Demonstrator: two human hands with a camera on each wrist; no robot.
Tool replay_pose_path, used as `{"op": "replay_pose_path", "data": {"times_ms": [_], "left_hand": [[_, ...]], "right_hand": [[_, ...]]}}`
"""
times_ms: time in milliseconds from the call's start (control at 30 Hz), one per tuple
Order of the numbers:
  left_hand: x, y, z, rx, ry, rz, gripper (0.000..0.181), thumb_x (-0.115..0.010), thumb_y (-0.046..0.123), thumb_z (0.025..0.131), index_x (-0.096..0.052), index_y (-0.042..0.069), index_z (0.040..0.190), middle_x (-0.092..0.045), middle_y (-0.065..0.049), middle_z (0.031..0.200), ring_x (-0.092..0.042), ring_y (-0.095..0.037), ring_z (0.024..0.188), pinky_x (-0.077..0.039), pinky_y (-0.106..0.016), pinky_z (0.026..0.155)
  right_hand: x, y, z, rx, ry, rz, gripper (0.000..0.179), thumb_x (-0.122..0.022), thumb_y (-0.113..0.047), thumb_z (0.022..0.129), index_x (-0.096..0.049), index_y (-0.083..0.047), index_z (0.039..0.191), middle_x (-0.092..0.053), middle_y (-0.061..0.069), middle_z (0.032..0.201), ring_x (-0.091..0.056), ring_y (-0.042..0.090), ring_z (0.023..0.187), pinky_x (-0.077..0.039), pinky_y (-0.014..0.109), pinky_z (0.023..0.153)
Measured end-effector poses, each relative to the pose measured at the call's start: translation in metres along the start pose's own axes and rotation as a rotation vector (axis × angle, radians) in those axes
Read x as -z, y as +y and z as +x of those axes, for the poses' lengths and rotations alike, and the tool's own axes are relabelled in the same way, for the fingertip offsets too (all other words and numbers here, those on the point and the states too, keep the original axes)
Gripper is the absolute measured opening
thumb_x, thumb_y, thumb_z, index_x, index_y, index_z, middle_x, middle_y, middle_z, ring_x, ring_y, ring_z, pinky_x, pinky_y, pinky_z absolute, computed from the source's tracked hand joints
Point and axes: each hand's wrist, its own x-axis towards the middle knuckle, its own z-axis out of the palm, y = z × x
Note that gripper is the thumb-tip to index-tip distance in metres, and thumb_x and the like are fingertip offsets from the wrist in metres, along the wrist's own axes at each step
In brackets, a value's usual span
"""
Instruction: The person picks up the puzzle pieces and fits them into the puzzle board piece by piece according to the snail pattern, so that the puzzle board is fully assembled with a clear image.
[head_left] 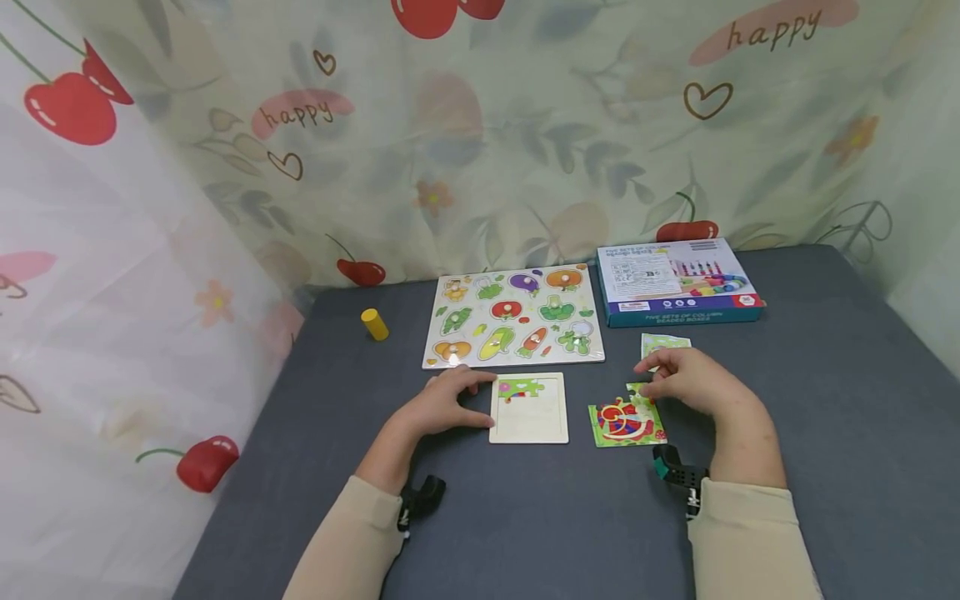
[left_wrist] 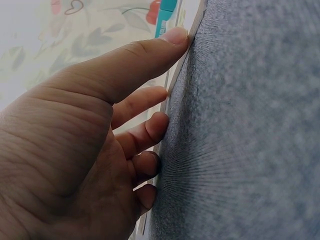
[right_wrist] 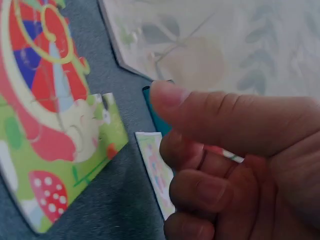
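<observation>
My left hand (head_left: 442, 404) touches the left side of a square wooden puzzle tray (head_left: 528, 425), forefinger at the upper corner and thumb lower down. Along the tray's top edge lie joined green puzzle pieces (head_left: 519, 388). In the left wrist view the thumb (left_wrist: 150, 57) meets the thin tray edge. My right hand (head_left: 693, 383) hovers by the upper right of a partly joined snail puzzle (head_left: 622, 422), with thumb and forefinger apart. The right wrist view shows its other fingers (right_wrist: 200, 192) curled and nothing between thumb and forefinger. A green printed card (head_left: 663, 341) lies partly hidden behind that hand.
A vegetable peg board (head_left: 465, 292) lies behind the tray. To its right is a flat beaded-box carton (head_left: 678, 312). One yellow cylinder (head_left: 374, 324) stands at the left on the dark grey tablecloth (head_left: 540, 533). A patterned curtain (head_left: 495, 167) hangs at the back.
</observation>
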Motion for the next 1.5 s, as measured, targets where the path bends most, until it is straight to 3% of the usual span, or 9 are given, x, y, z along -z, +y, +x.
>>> {"op": "replay_pose_path", "data": {"times_ms": [200, 333, 633, 1033, 1300, 1500], "left_hand": [[-0.001, 0.000, 0.001, 0.006, 0.001, -0.003, 0.069, -0.085, 0.042, 0.085, -0.059, 0.021, 0.145, -0.050, 0.002, 0.103, -0.047, -0.017, 0.098, -0.029, -0.047, 0.091], [-0.001, 0.001, 0.000, 0.009, -0.005, -0.002, 0.069, -0.084, 0.043, 0.085, -0.058, 0.021, 0.145, -0.050, 0.002, 0.103, -0.047, -0.017, 0.099, -0.029, -0.046, 0.091], [0.000, 0.002, -0.002, 0.006, -0.003, -0.009, 0.069, -0.085, 0.041, 0.085, -0.059, 0.020, 0.145, -0.051, 0.001, 0.104, -0.048, -0.017, 0.099, -0.029, -0.047, 0.091], [-0.001, 0.002, -0.001, 0.012, -0.001, -0.013, 0.068, -0.085, 0.041, 0.085, -0.060, 0.020, 0.144, -0.051, 0.001, 0.102, -0.047, -0.017, 0.098, -0.028, -0.047, 0.090], [-0.001, 0.002, 0.000, 0.013, 0.000, -0.006, 0.069, -0.085, 0.042, 0.085, -0.059, 0.020, 0.144, -0.051, 0.002, 0.102, -0.048, -0.017, 0.098, -0.029, -0.046, 0.089], [0.000, 0.003, -0.001, 0.004, 0.003, -0.009, 0.069, -0.085, 0.041, 0.085, -0.060, 0.019, 0.144, -0.051, 0.001, 0.102, -0.048, -0.017, 0.098, -0.028, -0.047, 0.090]], "right_hand": [[-0.005, 0.010, 0.005, -0.068, -0.049, 0.051, 0.043, -0.080, -0.010, 0.087, -0.062, 0.006, 0.123, -0.050, 0.005, 0.075, -0.046, 0.020, 0.068, -0.037, 0.035, 0.065], [-0.007, 0.011, 0.007, -0.103, -0.047, 0.025, 0.042, -0.082, -0.009, 0.085, -0.061, 0.004, 0.120, -0.048, 0.006, 0.073, -0.045, 0.021, 0.065, -0.036, 0.035, 0.062], [-0.011, 0.005, 0.010, -0.086, -0.016, -0.017, 0.037, -0.082, -0.004, 0.084, -0.057, 0.000, 0.111, -0.045, 0.007, 0.073, -0.044, 0.023, 0.068, -0.036, 0.038, 0.065], [-0.012, -0.008, 0.009, -0.176, 0.039, -0.109, 0.030, -0.082, -0.007, 0.083, -0.063, -0.001, 0.105, -0.056, 0.013, 0.086, -0.051, 0.027, 0.078, -0.043, 0.038, 0.068], [-0.012, -0.006, 0.008, -0.162, 0.036, -0.089, 0.026, -0.077, -0.008, 0.088, -0.066, 0.000, 0.109, -0.058, 0.012, 0.086, -0.054, 0.024, 0.076, -0.044, 0.036, 0.067], [-0.009, -0.005, 0.005, -0.109, 0.006, -0.030, 0.031, -0.075, -0.001, 0.086, -0.064, 0.004, 0.115, -0.053, 0.010, 0.081, -0.051, 0.023, 0.072, -0.044, 0.035, 0.066]]}}
